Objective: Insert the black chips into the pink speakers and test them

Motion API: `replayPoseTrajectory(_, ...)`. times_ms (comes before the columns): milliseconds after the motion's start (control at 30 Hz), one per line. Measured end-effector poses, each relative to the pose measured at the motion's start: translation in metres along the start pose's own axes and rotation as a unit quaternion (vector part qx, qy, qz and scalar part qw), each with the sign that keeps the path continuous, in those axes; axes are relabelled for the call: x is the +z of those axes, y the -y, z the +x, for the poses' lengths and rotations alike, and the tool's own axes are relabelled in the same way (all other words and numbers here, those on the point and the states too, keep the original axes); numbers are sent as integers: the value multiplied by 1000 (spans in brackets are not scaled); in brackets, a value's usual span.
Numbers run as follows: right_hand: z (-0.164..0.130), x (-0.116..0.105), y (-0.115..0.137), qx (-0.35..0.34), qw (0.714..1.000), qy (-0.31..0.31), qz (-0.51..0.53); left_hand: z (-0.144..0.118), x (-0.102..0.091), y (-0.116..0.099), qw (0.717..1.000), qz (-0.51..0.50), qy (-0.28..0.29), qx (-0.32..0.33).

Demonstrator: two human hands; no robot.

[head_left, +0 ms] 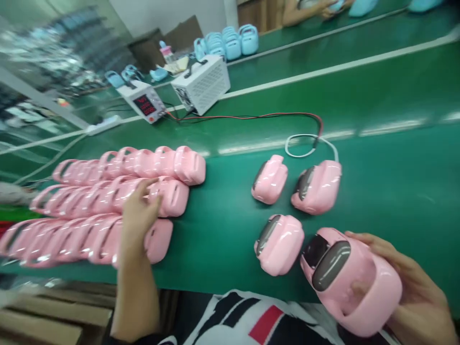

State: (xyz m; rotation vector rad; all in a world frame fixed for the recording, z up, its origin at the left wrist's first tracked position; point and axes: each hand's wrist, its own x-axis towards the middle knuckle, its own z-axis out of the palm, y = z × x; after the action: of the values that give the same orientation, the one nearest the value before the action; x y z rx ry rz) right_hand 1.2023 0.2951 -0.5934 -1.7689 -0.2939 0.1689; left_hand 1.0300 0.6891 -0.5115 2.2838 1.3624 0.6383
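My right hand (pixel 413 282) grips a glossy pink appliance with a loop handle (pixel 362 292), a dark oval window and a black panel. It is held tilted over the table's near edge, its underside hidden. My left hand (pixel 142 206) reaches over the pink handled casings on the left, thumb and fingers apart at the end casing of the middle row (pixel 174 196); whether it presses on that casing I cannot tell. Between my hands lie several pink units with dark windows: a small one (pixel 270 179), a nearer one (pixel 280 245) and one by a white cable (pixel 318 187).
Rows of pink casings (pixel 187 165) cover the table's left. Behind stand a power supply with red digits (pixel 145 103) and a white vented box (pixel 203 86); a red lead (pixel 251 116) runs right. Blue casings (pixel 232 43) stand beyond, near another person's hands (pixel 328 8).
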Motion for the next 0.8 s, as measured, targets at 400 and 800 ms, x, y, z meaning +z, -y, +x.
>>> replayPoseTrajectory(400, 111, -63, 13, 90, 982, -115, 118, -57, 38, -74, 921, -329, 195, 74)
replayPoseTrajectory(800, 117, -50, 6, 101, 975, -172, 98, -102, 27, -113, 912, -93, 273, 292)
